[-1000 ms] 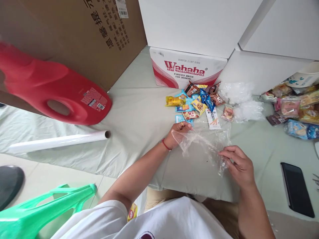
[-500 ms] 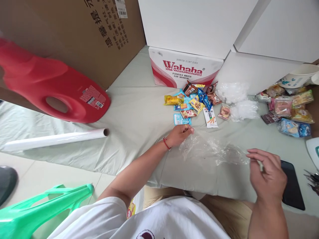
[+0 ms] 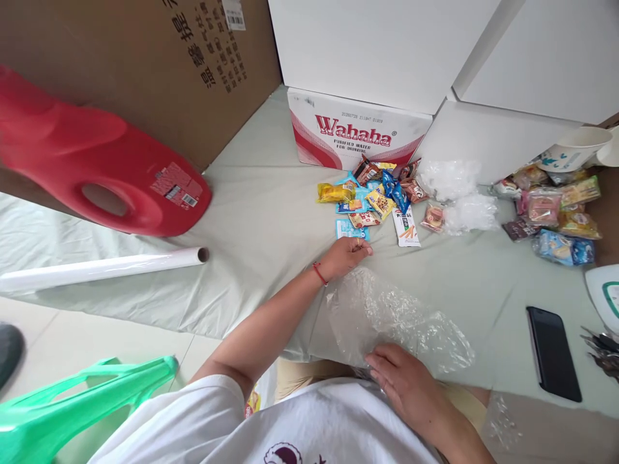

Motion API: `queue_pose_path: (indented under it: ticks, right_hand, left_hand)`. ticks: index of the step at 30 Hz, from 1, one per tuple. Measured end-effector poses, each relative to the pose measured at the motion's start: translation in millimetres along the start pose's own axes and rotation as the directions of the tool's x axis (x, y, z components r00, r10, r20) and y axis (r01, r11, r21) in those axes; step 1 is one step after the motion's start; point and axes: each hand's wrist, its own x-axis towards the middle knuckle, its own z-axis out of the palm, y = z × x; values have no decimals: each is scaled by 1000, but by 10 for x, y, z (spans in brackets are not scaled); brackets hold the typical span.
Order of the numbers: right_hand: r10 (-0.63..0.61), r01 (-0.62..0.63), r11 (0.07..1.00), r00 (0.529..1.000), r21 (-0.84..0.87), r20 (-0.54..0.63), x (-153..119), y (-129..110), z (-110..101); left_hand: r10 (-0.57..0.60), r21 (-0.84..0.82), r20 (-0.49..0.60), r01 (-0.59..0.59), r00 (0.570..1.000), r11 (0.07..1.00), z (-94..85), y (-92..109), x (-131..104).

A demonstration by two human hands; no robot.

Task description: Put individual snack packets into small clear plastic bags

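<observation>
A clear plastic bag [image 3: 411, 316] lies spread and crinkled at the table's front edge. My left hand [image 3: 349, 256], with a red string at the wrist, is closed at the bag's upper left, just below the snacks; its fingertips pinch the thin film. At the bag's lower edge is my right hand [image 3: 399, 377], palm down, its fingers pressed together on the film; whatever lies under them is hidden. A pile of wrapped snacks [image 3: 380, 201] sits beyond my left hand, with a white snack packet [image 3: 407, 227] at its right side.
White crumpled plastic [image 3: 469, 214] and more snacks [image 3: 563, 212] are to the right. A black phone [image 3: 554, 353] lies near the front edge. A Wahaha box [image 3: 358, 132] stands behind. Further left are a red jug [image 3: 116, 167], a white roll [image 3: 106, 269] and a green stool [image 3: 87, 399].
My right hand has moved left and toward my body, uncovering the phone. The bag has spread wider and lower. My left hand stays nearly in place; the view has shifted slightly.
</observation>
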Motion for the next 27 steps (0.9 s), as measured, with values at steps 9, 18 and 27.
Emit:
queue_pose_path:
  ticks: [9, 18, 27]
  right_hand:
    - [243, -173, 936, 948, 306, -206, 457, 198, 18]
    - [129, -115, 992, 874, 59, -468, 622, 616, -211]
    - [133, -423, 896, 544, -134, -828, 812, 1531, -1163]
  left_hand:
    - [321, 179, -424, -269, 847, 946, 242, 614, -821]
    - [367, 838, 44, -234, 929, 493, 710, -207, -939]
    - [276, 813, 316, -409, 908, 415, 402, -277, -981]
